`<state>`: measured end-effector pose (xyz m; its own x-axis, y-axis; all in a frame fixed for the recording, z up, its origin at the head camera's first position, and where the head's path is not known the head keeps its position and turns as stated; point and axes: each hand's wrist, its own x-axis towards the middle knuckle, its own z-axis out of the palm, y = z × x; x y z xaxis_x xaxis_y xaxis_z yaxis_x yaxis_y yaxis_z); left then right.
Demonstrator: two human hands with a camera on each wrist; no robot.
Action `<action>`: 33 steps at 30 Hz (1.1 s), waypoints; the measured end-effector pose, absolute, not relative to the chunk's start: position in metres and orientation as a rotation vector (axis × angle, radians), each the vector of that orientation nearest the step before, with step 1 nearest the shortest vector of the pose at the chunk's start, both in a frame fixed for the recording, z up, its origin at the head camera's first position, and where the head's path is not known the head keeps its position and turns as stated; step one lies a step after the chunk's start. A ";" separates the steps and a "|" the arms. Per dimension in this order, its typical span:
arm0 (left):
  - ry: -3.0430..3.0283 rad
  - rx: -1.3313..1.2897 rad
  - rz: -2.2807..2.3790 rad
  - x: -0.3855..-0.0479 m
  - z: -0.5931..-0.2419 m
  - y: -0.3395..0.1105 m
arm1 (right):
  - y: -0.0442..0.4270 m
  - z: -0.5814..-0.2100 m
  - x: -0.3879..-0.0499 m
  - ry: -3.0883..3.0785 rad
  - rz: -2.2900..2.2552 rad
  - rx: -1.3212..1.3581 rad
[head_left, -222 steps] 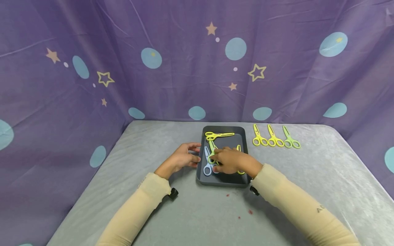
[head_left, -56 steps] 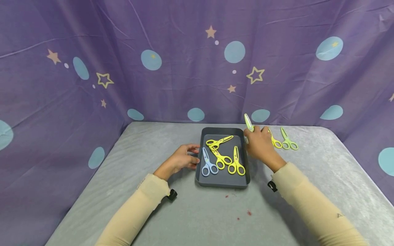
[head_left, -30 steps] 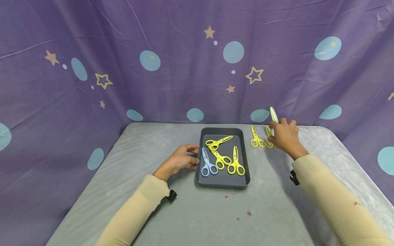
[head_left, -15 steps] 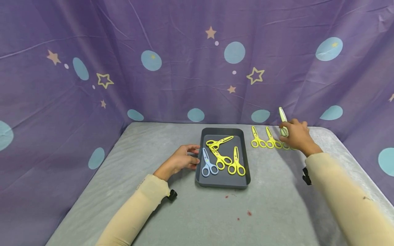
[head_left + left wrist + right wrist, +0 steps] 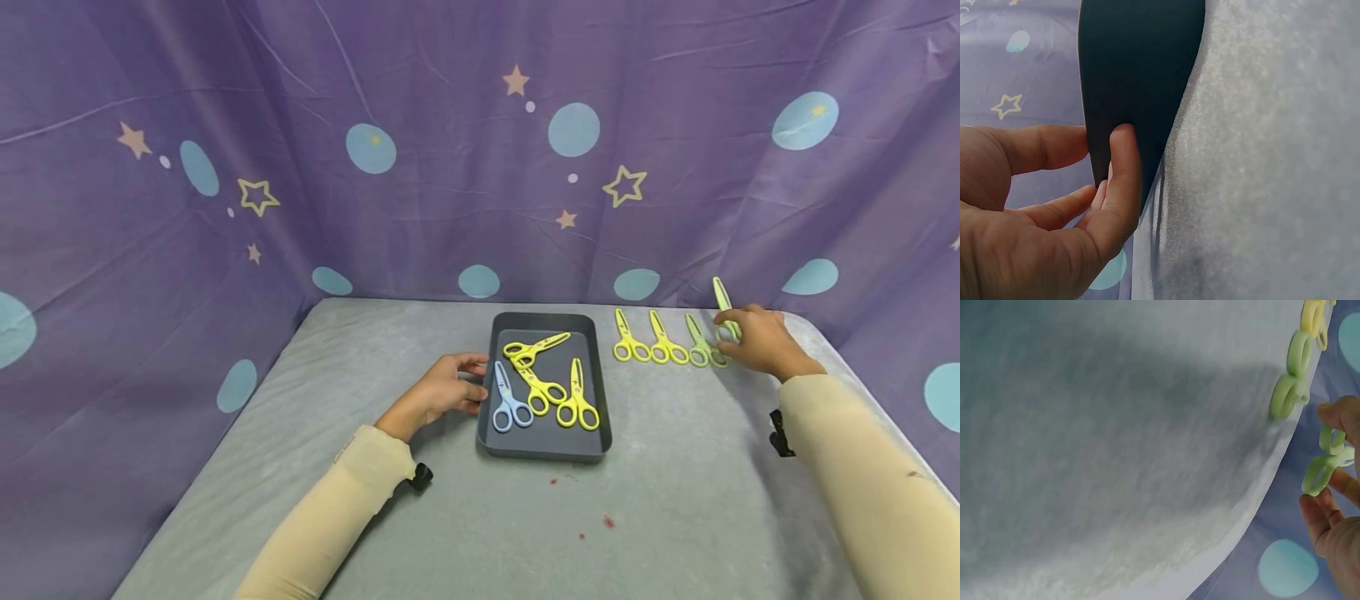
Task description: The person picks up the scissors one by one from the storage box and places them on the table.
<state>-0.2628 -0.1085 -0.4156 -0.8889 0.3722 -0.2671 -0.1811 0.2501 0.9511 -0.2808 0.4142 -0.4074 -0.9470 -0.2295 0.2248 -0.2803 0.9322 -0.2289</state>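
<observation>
Your left hand (image 5: 442, 385), unclenched, touches the tray (image 5: 543, 455) beside it; your right hand (image 5: 759, 340) pinches green scissors (image 5: 722, 295). Likely placing: lower, then release.

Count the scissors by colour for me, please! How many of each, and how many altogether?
Yellow scissors: 5 (3 in the tray, 2 on the table)
Green scissors: 2 (1 on the table, 1 in the right hand)
Blue scissors: 1 (in the tray)
Total: 8

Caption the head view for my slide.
Right hand holding light green scissors beside a row of two yellow and one green, left hand touching a dark gray rectangular tray.
</observation>
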 end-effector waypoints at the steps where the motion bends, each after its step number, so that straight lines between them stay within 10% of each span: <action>1: 2.086 0.174 1.678 -0.263 -0.416 -0.109 | 0.416 -0.407 -0.280 -2.904 0.382 0.384; 33: 2.105 0.173 1.673 -0.263 -0.418 -0.108 | 0.441 -0.419 -0.280 -3.146 0.323 0.388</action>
